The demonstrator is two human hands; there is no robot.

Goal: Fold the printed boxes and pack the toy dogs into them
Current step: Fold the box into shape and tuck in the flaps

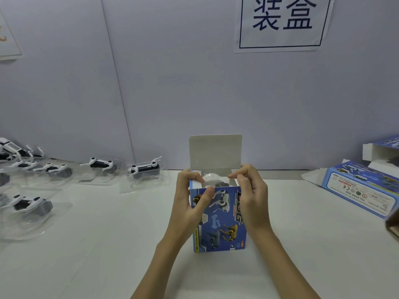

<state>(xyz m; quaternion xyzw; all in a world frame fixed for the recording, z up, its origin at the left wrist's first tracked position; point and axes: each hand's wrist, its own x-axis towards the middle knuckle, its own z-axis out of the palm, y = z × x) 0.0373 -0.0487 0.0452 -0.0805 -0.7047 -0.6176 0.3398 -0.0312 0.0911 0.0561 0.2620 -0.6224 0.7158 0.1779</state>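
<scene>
Printed box stands upright on the white surface, centre near, blue face toward the camera, top open. Tall lid flap sticks straight up at the far edge, so the opening is clear for loading. Inside the mouth a toy dog in clear blister plastic is visible, mostly sunk in; only its top shows, pose unclear.

Left hand grips the box's left upper corner, thumb across the printed front, fingers curled over the left side flap, likely steadying the box and starting to fold that flap in. Right hand holds the right upper edge, fingertips pinching the small right side flap at the rim. Both hands closed on cardboard, none free.

Judgement: dog is in, step in hand is closing the dust flaps before the lid tucks down.

Left and far-left: more toy dogs in blister trays, spread along the surface, waiting stock. Right: boxes lying on their sides with end flaps open; whether these hold dogs, cannot tell. Paper sign with characters on the wall behind.
</scene>
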